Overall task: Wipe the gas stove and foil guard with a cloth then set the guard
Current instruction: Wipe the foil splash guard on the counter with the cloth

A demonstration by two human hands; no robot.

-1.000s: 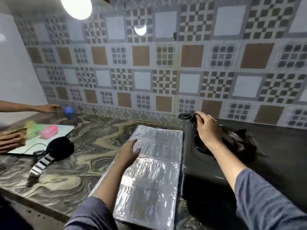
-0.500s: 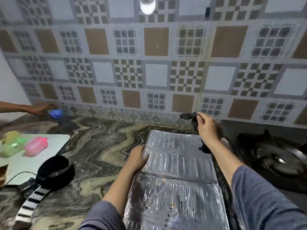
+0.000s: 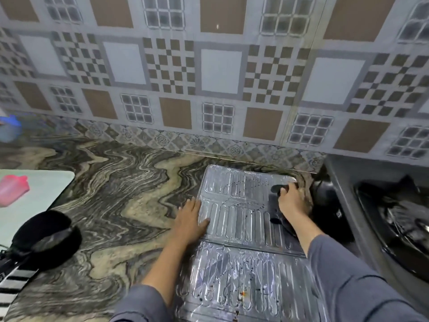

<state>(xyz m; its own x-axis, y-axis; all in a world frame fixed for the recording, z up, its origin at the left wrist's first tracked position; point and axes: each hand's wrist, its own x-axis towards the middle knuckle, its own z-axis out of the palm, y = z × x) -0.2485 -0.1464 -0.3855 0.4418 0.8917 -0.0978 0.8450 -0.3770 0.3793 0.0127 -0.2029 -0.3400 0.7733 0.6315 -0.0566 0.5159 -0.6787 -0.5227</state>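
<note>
both hands on the foil guard, flat on the counter beside the stove

the right hand (image 3: 291,202) bunches a dark cloth (image 3: 282,223) at the foil guard (image 3: 241,219)'s right edge, just beside the gas stove (image 3: 348,182); the left hand (image 3: 190,223) lies spread on its left edge, marbled counter (image 3: 111,196) open beyond. ribbed silver foil, dark-specked.

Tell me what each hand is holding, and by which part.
The right hand presses a bunched dark cloth onto the foil guard. The left hand grips nothing, lying flat on the guard's left edge.

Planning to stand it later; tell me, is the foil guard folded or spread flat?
Spread flat: the foil guard lies open on the counter.
</note>
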